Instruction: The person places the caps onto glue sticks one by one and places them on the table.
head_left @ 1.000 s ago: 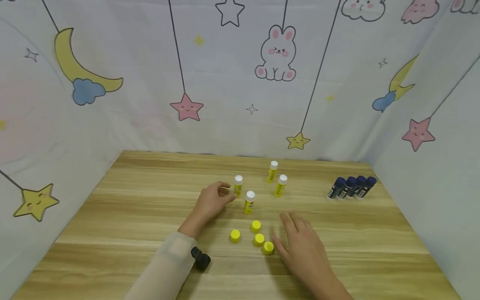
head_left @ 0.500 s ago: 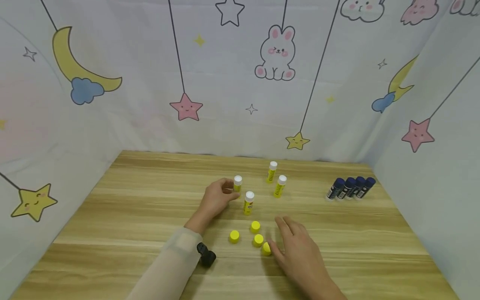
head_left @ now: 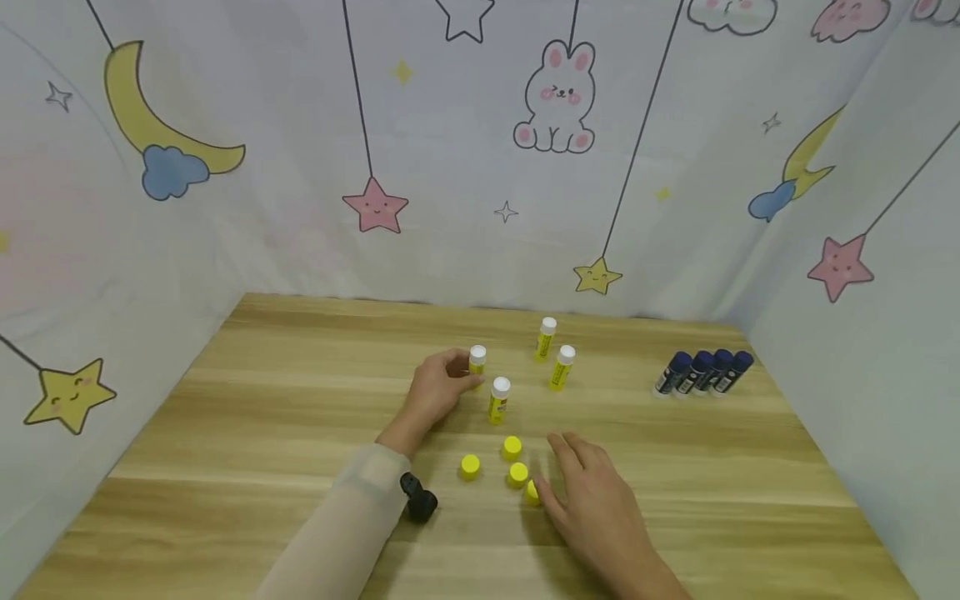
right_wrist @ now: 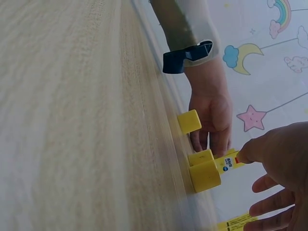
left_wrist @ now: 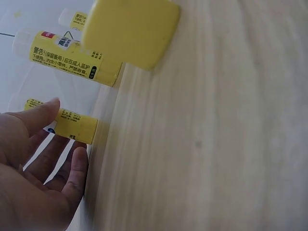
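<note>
Glue sticks, yellow with white tops, four standing upright on the wooden table (head_left: 225, 433). Nearest-left glue stick (head_left: 477, 365) is held by the left hand (head_left: 435, 392), thumb and fingers curled round its lower body; the left wrist view shows the thumb lying on its label and the fingers loosely bent behind it. Second glue stick (head_left: 498, 401) stands just beside that hand, free. Two further glue sticks (head_left: 555, 354) stand behind, apart from both hands.

Yellow caps, four, lie loose in a cluster nearer the person. Rightmost yellow cap (head_left: 532, 492) is touched by the right hand (head_left: 596, 504), whose fingers are spread and lie low over the table. Remaining caps (head_left: 512, 461) sit just left of it, untouched.

Dark blue glue sticks (head_left: 703, 372), four in a row, far right.
</note>
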Available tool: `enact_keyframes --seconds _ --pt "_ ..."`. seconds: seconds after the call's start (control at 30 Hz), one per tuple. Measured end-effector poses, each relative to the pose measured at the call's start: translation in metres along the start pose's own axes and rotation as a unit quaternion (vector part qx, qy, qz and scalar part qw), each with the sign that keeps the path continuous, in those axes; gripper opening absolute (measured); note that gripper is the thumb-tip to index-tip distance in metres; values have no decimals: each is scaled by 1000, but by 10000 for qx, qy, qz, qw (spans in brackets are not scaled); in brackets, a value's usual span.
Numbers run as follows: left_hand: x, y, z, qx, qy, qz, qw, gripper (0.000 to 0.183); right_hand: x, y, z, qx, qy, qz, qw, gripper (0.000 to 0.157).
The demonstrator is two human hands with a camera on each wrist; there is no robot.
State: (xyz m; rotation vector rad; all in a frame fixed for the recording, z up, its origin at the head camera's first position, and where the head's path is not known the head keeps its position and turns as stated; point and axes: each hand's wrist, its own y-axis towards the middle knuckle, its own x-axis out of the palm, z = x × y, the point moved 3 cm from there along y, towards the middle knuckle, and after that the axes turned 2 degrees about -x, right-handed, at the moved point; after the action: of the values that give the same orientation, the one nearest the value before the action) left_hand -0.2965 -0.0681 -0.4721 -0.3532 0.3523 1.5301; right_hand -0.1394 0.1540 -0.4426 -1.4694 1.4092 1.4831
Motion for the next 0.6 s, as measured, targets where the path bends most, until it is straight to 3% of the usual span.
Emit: enact_keyframes --seconds 0.6 --pt "-3 -1 3 1 -242 110 9996 34 1 -3 -2 -151 171 96 9997 60"
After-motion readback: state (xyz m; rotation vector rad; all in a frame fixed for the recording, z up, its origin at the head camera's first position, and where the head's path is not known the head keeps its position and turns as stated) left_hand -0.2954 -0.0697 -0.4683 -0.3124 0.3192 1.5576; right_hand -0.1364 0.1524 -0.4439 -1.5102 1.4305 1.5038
